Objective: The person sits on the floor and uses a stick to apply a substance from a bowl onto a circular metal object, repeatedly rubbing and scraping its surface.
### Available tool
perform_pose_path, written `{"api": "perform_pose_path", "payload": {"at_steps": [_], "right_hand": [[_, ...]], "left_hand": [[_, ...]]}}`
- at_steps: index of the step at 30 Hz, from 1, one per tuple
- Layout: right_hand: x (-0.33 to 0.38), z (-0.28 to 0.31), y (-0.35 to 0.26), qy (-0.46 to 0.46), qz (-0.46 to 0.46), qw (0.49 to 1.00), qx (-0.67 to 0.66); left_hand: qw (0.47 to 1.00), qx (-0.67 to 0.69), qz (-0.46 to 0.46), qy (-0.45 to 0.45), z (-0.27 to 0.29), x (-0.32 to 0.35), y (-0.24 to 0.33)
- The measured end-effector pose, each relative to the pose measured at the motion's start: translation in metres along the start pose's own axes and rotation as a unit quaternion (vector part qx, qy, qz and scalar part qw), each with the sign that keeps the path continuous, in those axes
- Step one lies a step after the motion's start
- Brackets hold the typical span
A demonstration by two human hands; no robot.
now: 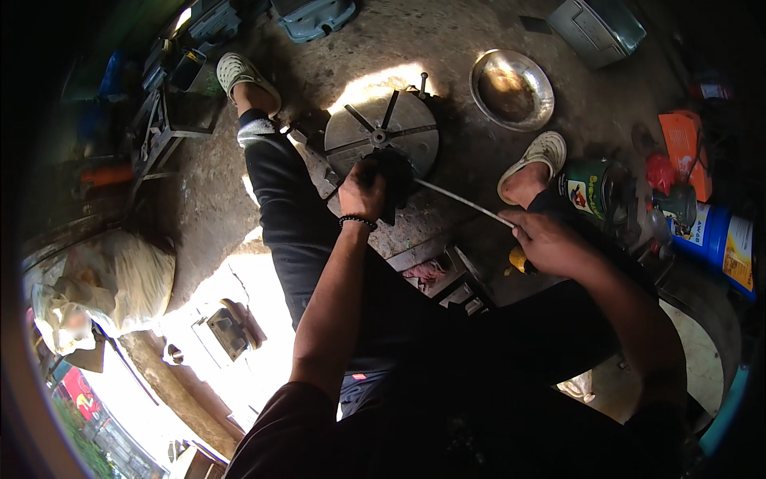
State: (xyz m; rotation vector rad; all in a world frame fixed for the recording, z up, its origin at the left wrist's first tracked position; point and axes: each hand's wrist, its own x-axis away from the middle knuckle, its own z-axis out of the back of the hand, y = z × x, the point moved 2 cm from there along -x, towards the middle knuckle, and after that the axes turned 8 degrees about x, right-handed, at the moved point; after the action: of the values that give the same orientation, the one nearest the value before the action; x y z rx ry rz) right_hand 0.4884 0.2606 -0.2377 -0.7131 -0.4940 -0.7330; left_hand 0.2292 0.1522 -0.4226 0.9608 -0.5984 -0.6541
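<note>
A round, slotted metal table (pixel 416 132) lies on the floor between my feet, with a small handle at its far right edge. Over its near side, my left hand (pixel 363 194) is closed on a dark, lumpy object (pixel 397 177) whose kind I cannot make out in the shadow. My right hand (pixel 550 243) grips the near end of a thin metal rod (pixel 464 203). This rod slants up and left until its far end meets the dark object; whether it enters it is hidden.
Beyond my right foot lies a shallow metal basin (pixel 546 89), with a grey metal box (pixel 586 36) farther back. A green can (pixel 586 191) and a blue jug (pixel 714 239) stand at the right. To the left are a metal frame (pixel 163 144) and a plastic bag (pixel 140 275).
</note>
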Motion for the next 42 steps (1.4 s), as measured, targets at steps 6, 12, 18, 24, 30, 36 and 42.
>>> {"api": "perform_pose_path", "payload": {"at_steps": [6, 12, 18, 24, 30, 36, 42], "right_hand": [[-0.037, 0.008, -0.02, -0.033, -0.032, 0.998, 0.043], [-0.07, -0.008, -0.022, 0.005, -0.019, 0.993, 0.115], [-0.087, -0.023, -0.023, 0.016, -0.008, 0.989, 0.15], [-0.064, -0.014, -0.037, 0.042, -0.031, 0.991, 0.122], [-0.077, -0.025, -0.032, 0.053, 0.006, 0.987, 0.151], [-0.088, -0.03, -0.028, 0.027, 0.0, 0.986, 0.163], [-0.092, -0.037, -0.037, 0.049, -0.002, 0.967, 0.25]], "left_hand": [[1.0, 0.01, -0.014, 0.007, 0.0, -0.006, -0.003], [0.999, 0.006, -0.04, -0.012, -0.006, -0.011, -0.013], [0.996, 0.027, -0.085, -0.025, -0.012, -0.018, -0.013], [0.998, -0.025, -0.048, -0.037, -0.01, -0.019, -0.017], [0.998, -0.006, -0.029, -0.057, -0.012, -0.016, -0.006], [0.996, -0.002, -0.043, -0.073, -0.018, -0.017, -0.008], [0.997, -0.016, -0.058, -0.055, -0.02, -0.025, -0.023]]}}
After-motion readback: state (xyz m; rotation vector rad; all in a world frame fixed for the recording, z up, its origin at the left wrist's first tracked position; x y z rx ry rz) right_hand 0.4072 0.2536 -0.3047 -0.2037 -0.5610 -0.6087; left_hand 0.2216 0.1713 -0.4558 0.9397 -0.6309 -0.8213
